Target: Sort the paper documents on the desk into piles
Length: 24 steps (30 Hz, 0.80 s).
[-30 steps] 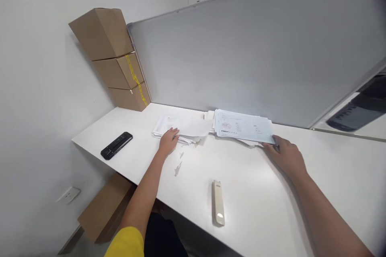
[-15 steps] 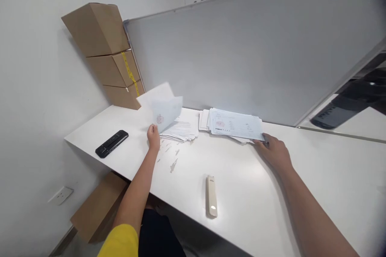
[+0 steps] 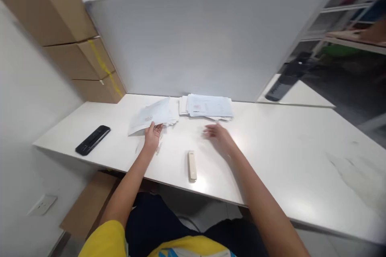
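Observation:
My left hand (image 3: 152, 135) grips the lower edge of a printed paper sheet (image 3: 147, 114), thumb on top, over the left pile of papers (image 3: 174, 118). The sheet bears a small mark near my fingers and lies slanted, covering much of that pile. My right hand (image 3: 217, 133) hangs over the table just in front of the right stack of papers (image 3: 211, 105), apart from it. Its fingers are stretched to the left, slightly blurred, with nothing seen in them. A beige stapler (image 3: 192, 166) lies below and between my hands.
A black phone (image 3: 93, 140) lies at the table's left. Cardboard boxes (image 3: 99, 88) are piled in the back left corner against a grey divider panel (image 3: 193, 44). Beyond the panel at right lies a dark bottle (image 3: 283, 82). Another box (image 3: 90, 204) sits below the table.
My right hand has let go of the right stack and moved left. The sheet in my left hand has come down flatter over the left pile. The view has shifted right.

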Each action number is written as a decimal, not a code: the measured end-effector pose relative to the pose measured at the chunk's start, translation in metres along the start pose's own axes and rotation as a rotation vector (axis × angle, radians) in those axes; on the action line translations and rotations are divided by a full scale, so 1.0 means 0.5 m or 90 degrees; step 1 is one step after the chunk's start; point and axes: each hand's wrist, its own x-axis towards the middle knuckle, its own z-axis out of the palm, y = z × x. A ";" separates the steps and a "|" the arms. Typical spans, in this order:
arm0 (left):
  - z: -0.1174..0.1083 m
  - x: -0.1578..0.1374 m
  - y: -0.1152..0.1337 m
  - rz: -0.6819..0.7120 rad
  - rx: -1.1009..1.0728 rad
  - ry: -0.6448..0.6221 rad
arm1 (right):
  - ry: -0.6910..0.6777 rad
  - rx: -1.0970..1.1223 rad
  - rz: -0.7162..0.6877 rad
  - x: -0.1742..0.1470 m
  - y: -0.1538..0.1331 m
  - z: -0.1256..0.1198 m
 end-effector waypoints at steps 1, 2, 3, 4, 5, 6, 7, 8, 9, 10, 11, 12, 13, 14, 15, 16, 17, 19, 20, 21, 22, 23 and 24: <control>0.011 -0.013 -0.010 -0.051 0.014 -0.060 | -0.056 0.080 0.033 -0.001 -0.006 0.023; 0.020 -0.025 -0.018 -0.100 0.045 -0.122 | -0.104 0.169 0.056 0.000 -0.010 0.042; 0.028 -0.037 -0.025 -0.137 0.085 -0.181 | -0.130 0.235 0.062 0.001 -0.014 0.057; 0.033 -0.049 -0.029 -0.156 0.133 -0.230 | -0.158 0.302 0.067 0.000 -0.018 0.066; 0.036 -0.060 -0.031 -0.150 0.188 -0.264 | -0.171 0.352 0.066 -0.001 -0.021 0.071; 0.038 -0.070 -0.032 -0.121 0.248 -0.282 | -0.170 0.387 0.062 -0.004 -0.024 0.071; 0.039 -0.079 -0.032 -0.076 0.310 -0.286 | -0.163 0.409 0.058 -0.007 -0.026 0.069; 0.040 -0.086 -0.032 -0.026 0.372 -0.285 | -0.152 0.421 0.050 -0.010 -0.028 0.064; 0.039 -0.090 -0.032 0.015 0.428 -0.285 | -0.134 0.424 0.037 -0.013 -0.030 0.060; 0.038 -0.093 -0.032 0.042 0.474 -0.293 | -0.115 0.419 0.019 -0.015 -0.032 0.055; 0.037 -0.093 -0.032 0.053 0.506 -0.310 | -0.095 0.410 0.000 -0.016 -0.032 0.050; 0.037 -0.091 -0.032 0.054 0.523 -0.331 | -0.072 0.399 -0.016 -0.015 -0.032 0.045; 0.036 -0.088 -0.031 0.052 0.525 -0.348 | -0.039 0.387 -0.029 -0.013 -0.031 0.040; 0.035 -0.084 -0.030 0.050 0.512 -0.359 | 0.004 0.372 -0.040 -0.010 -0.029 0.033; 0.035 -0.079 -0.028 0.055 0.488 -0.361 | 0.050 0.353 -0.053 -0.007 -0.028 0.024; 0.034 -0.075 -0.026 0.070 0.456 -0.351 | 0.094 0.330 -0.070 -0.004 -0.028 0.013; 0.034 -0.072 -0.024 0.091 0.420 -0.336 | 0.134 0.302 -0.089 -0.002 -0.029 0.002; 0.034 -0.067 -0.021 0.141 0.357 -0.303 | 0.184 0.240 -0.122 -0.001 -0.036 -0.020; 0.034 -0.066 -0.020 0.169 0.336 -0.287 | 0.192 0.211 -0.130 -0.003 -0.042 -0.027; 0.034 -0.065 -0.019 0.195 0.325 -0.273 | 0.193 0.186 -0.132 -0.006 -0.048 -0.030; 0.033 -0.065 -0.019 0.211 0.325 -0.262 | 0.191 0.169 -0.131 -0.009 -0.053 -0.029; 0.032 -0.064 -0.020 0.214 0.337 -0.253 | 0.188 0.159 -0.127 -0.012 -0.057 -0.025; 0.030 -0.064 -0.020 0.200 0.357 -0.244 | 0.186 0.156 -0.120 -0.014 -0.059 -0.016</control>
